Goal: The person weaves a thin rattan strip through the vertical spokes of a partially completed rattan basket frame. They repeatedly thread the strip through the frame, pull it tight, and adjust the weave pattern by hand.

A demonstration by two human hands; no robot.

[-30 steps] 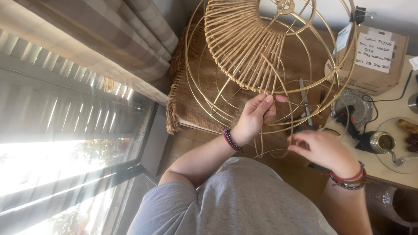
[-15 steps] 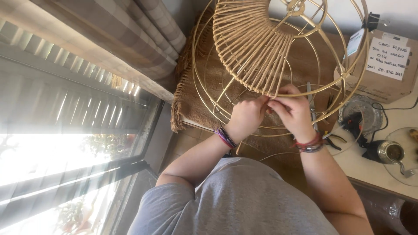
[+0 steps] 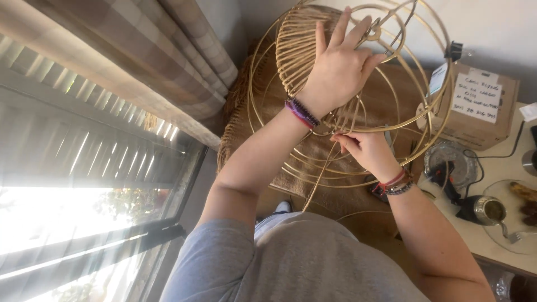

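A round gold wire lampshade frame leans over a brown fringed cloth. One section of it is woven with pale cane strands. My left hand, with purple bracelets at the wrist, lies flat on the woven section near the frame's top ring, fingers spread. My right hand, with red and dark bracelets, is lower, inside the frame's rings. Its thumb and fingers pinch a loose cane strand that trails down toward my grey shirt.
A cardboard box with a white label stands at the right behind the frame. A pale table holds a metal cup, a glass plate and a black cable. A checked curtain and a bright window fill the left.
My left hand has risen from the frame's lower rings to the top of the woven section and spread out. My right hand stays low, pinching the strand.
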